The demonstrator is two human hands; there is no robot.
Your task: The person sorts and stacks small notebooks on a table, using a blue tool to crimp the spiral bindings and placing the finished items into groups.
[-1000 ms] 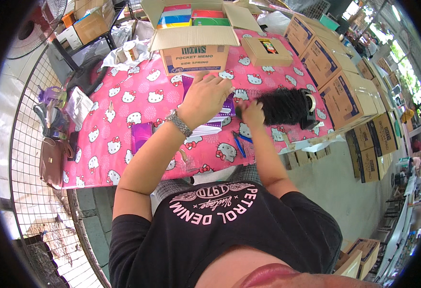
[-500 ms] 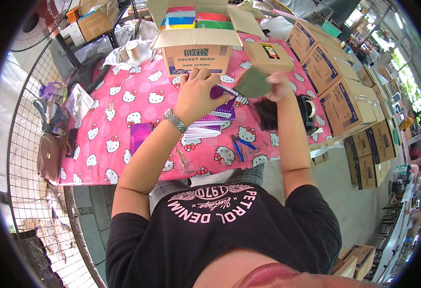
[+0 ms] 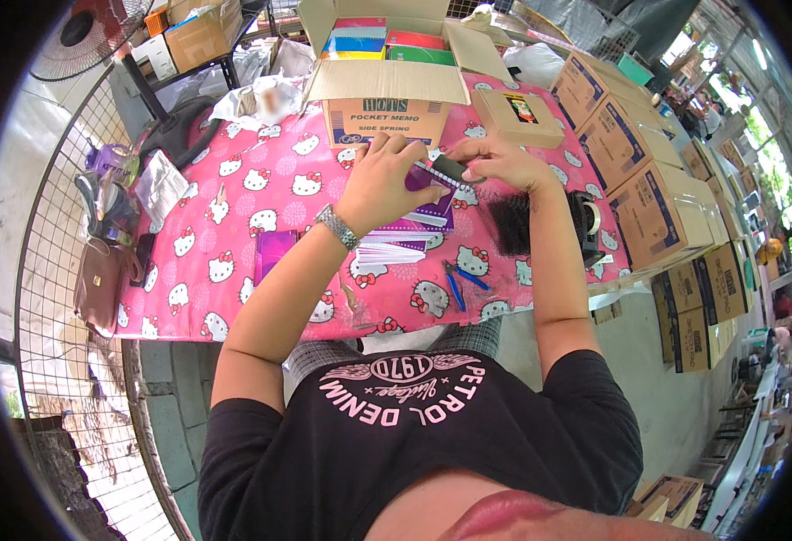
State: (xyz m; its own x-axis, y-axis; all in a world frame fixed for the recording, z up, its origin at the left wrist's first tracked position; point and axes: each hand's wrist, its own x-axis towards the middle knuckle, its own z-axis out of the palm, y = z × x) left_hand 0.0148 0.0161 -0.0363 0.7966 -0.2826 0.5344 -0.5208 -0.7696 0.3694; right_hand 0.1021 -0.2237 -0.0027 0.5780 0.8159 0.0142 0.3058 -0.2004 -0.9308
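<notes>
My left hand point(image 3: 385, 185) is closed on a small purple spiral notebook point(image 3: 421, 178), its thumb on the cover and its fingers over the far side. Along the notebook's right edge runs a row of binding holes or coil. My right hand point(image 3: 504, 165) pinches near that edge, beside a dark green board point(image 3: 450, 168) seen at a slant. Whether the fingers grip the board or the binding, I cannot tell. Beneath the hands lies a pile of purple notebooks point(image 3: 391, 251) with white page edges. Blue-handled cutters point(image 3: 462, 284) lie nearer me, and a heap of black binding coils point(image 3: 508, 222) lies to the right.
Behind my hands stands an open carton point(image 3: 387, 117) of colourful notebooks. A flat brown box point(image 3: 518, 117) and a black tape dispenser point(image 3: 585, 221) are at right. Stacked cartons point(image 3: 658, 207) line the table's right side. A brown bag point(image 3: 98, 288) hangs at left.
My right hand has come left and closer to the notebook's edge. The green board, broad and face-on before, now shows as a narrow slanted strip. The view has shifted slightly.
</notes>
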